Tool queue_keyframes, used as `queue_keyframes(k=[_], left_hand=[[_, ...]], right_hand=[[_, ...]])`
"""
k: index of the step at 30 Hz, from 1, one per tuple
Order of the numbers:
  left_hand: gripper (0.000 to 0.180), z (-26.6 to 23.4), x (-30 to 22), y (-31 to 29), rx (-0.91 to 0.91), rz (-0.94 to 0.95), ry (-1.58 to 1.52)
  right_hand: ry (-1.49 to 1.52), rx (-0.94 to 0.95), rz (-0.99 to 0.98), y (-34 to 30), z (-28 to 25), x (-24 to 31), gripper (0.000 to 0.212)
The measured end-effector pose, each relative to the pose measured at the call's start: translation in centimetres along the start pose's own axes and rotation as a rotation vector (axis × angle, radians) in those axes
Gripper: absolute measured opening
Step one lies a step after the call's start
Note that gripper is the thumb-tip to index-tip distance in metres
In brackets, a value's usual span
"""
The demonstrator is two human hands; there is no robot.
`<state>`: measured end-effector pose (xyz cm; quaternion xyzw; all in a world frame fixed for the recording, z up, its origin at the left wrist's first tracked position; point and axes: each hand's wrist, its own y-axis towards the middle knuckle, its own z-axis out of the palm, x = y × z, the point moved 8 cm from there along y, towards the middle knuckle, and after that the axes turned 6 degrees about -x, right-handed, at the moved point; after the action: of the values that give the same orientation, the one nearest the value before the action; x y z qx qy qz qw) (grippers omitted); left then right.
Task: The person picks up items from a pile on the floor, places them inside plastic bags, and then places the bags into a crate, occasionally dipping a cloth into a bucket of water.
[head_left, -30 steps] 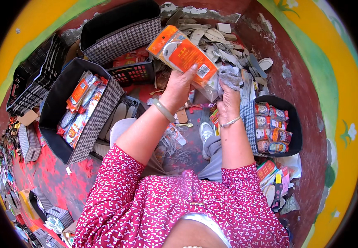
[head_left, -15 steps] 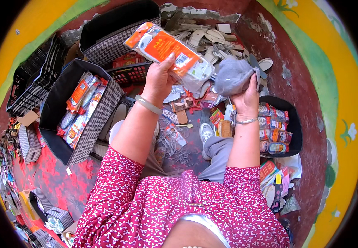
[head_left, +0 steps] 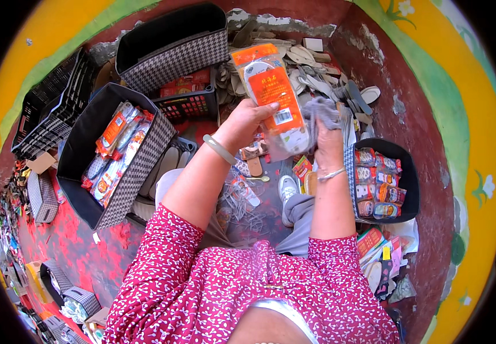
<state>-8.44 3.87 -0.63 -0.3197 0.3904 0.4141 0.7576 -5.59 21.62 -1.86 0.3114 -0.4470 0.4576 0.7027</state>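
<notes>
My left hand [head_left: 246,121] grips an orange packet of shoe insoles [head_left: 271,94], holding it upright in front of me. My right hand [head_left: 328,142] holds a grey cloth [head_left: 320,113] pressed against the right side of the packet. A pale bangle sits on my left wrist and a thin bracelet on my right. Below my hands lie loose insoles and small packets [head_left: 246,192] on the red floor.
A checked fabric bin [head_left: 139,172] at left holds several packets. An empty checked bin [head_left: 173,54] stands behind it, next to black crates [head_left: 50,117]. A dark bin [head_left: 400,166] of packets is at right. Loose insoles [head_left: 316,74] pile against the far wall.
The packet has turned from slanted to nearly upright and come down closer to me. My right hand with the cloth moved in against the packet's side.
</notes>
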Motion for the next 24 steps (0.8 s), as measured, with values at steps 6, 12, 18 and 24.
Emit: queue_keyframes(k=[6,12,18,24], left_hand=[[0.025,1.4,1.5,-1.0,0.176,-0.166,0.130],[0.026,2.2,4.2,-0.9,0.235,-0.261,0.246],[0.021,2.1,6.7,-1.6,0.379,-0.400,0.709],[0.025,2.5,6.5,-1.7,0.302,-0.405,0.529]], right_hand=[[0.149,0.222,0.253,-1.6,0.7,-1.1,0.031],[0.254,0.085,0.245,-2.5,2.5,-1.0,0.035],[0.308,-0.012,0.121,-0.8,0.4,1.3,0.029],[0.265,-0.196,-0.099,-0.5,-0.9,3.0,0.030]])
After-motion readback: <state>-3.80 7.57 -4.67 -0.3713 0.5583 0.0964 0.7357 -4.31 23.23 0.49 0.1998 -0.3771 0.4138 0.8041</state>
